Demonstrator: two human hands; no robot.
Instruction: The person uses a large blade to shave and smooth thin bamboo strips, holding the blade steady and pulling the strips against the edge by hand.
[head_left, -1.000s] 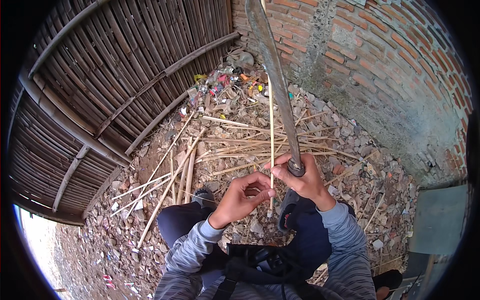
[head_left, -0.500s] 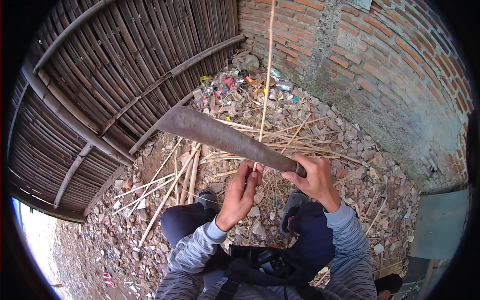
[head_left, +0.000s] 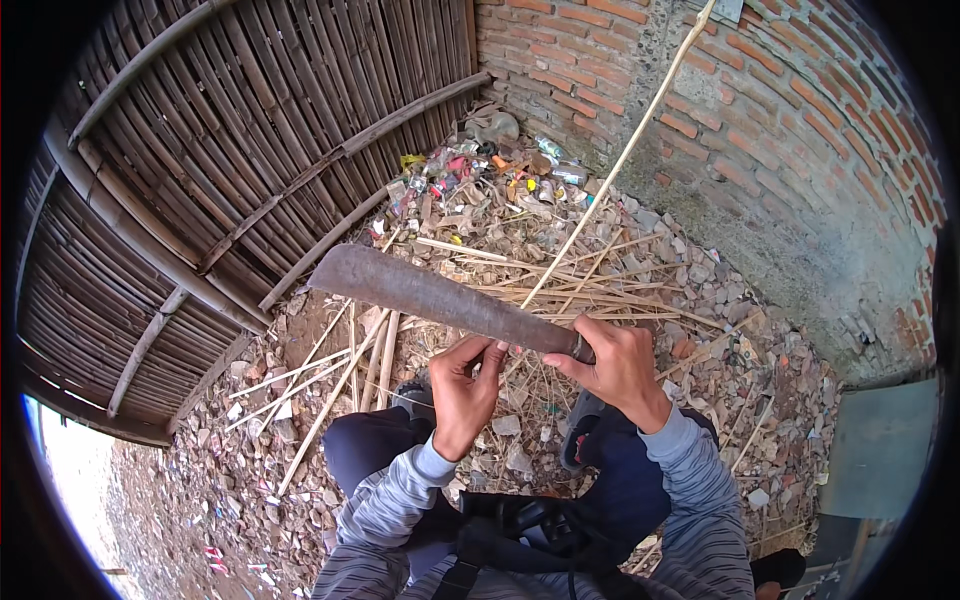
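Observation:
My right hand is wrapped around the handle of a machete. Its broad dark blade reaches leftward, the rounded tip up and away over the debris. Thumb and fingertips of my left hand are pinched together just below the blade, near the handle end. A long, thin, pale bamboo strip rises from there behind the blade and slants up to the far right. The blade covers part of the strip's lower end, and its touch on the blade cannot be made out.
Cut bamboo strips lie across the rubble beyond the blade, others to the left. A bamboo-slat wall stands on the left, a brick wall on the right. Colourful litter fills the far corner. My shoes rest on broken stones.
The bamboo strip has swung from nearly upright to a slant toward the right. Both hands and the machete have shifted slightly left, and the blade tip sits a little lower.

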